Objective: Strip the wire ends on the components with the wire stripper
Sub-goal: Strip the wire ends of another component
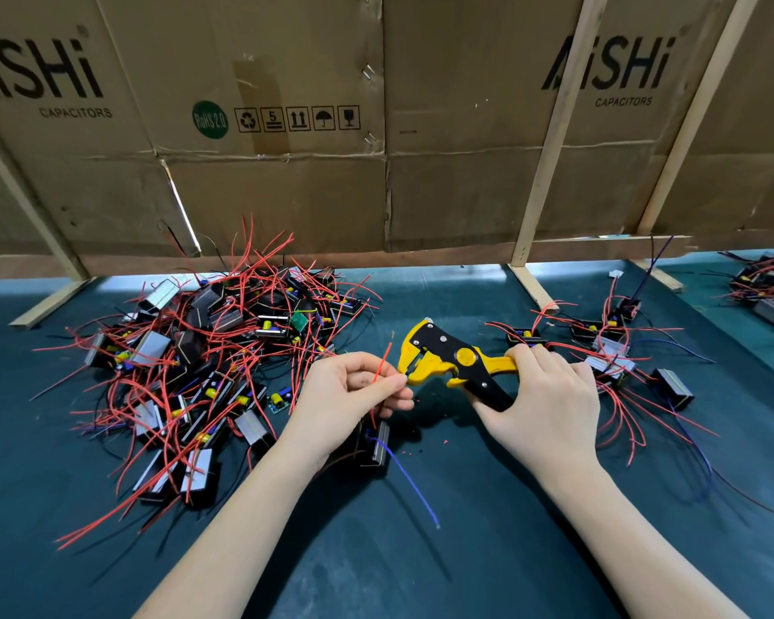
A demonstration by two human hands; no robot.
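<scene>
My left hand (354, 395) pinches a red wire (383, 364) between thumb and fingers, right at the jaws of the wire stripper (447, 359). The wire belongs to a small black component (374, 442) that hangs under my left hand, with a blue wire (410, 480) trailing toward me. The yellow and black wire stripper is gripped by its handles in my right hand (541, 404), jaws pointing left. A free end of the red wire sticks up past my fingers.
A large pile of components with red wires (206, 364) lies on the dark green mat at the left. A smaller group of components (613, 355) lies at the right, another (769, 288) at the far right. A cardboard wall (376, 127) on wooden struts closes the back.
</scene>
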